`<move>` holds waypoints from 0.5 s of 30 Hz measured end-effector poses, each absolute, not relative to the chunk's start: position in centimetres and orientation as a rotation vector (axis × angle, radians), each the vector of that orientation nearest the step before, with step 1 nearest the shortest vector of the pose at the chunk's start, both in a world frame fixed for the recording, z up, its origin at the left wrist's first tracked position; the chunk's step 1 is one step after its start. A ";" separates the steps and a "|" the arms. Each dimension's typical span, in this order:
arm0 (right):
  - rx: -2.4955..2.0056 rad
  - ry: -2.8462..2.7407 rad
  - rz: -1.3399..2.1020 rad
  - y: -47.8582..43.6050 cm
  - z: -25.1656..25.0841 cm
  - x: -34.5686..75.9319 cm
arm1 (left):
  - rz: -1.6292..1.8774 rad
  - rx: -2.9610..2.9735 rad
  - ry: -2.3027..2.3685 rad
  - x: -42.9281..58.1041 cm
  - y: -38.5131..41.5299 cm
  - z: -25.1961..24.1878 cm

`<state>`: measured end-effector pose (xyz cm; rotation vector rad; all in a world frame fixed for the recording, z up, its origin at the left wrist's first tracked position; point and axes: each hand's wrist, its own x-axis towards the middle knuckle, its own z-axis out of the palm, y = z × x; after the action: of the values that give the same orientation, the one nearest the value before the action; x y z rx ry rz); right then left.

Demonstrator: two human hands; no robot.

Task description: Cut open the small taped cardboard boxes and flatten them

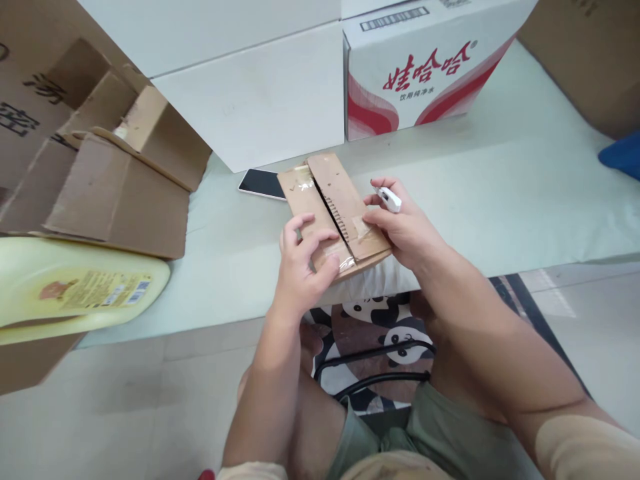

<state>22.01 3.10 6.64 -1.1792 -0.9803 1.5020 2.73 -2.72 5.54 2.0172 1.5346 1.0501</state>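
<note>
A small brown cardboard parcel (330, 200) lies in front of me on a pale green surface (500, 200), its centre seam slit open with clear tape still across the near end. My left hand (303, 257) rests on the parcel's left flap, fingers curled over it. My right hand (400, 223) presses on the right flap and grips a small white cutter (389, 199) between thumb and fingers.
A black phone (261, 183) lies just behind the parcel. An open brown carton (125, 180) and a yellow plastic jug (75, 287) sit at left. White boxes, one with red print (420, 67), stand behind. A blue item (623, 155) shows at right.
</note>
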 end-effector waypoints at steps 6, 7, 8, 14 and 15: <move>-1.132 -1.006 1.540 3.0 6.0 22.6 | 1.029 2.027 1.526 2.7 -2.6 5.6; -1.130 -1.034 1.517 3.0 5.8 22.5 | 1.040 2.024 1.521 2.7 -2.6 5.5; -1.130 -1.057 1.497 3.0 5.5 22.4 | 1.050 2.021 1.517 2.8 -2.6 5.5; -1.297 -1.194 1.097 3.9 2.8 23.9 | 1.067 2.002 1.473 1.9 -2.3 5.1; -1.373 -1.308 0.944 4.0 2.2 24.6 | 1.074 1.991 1.452 1.4 -2.2 5.0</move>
<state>24.56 3.98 2.21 -1.3728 -1.3083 0.9442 1.43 -2.20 5.01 1.9914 1.4525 1.0745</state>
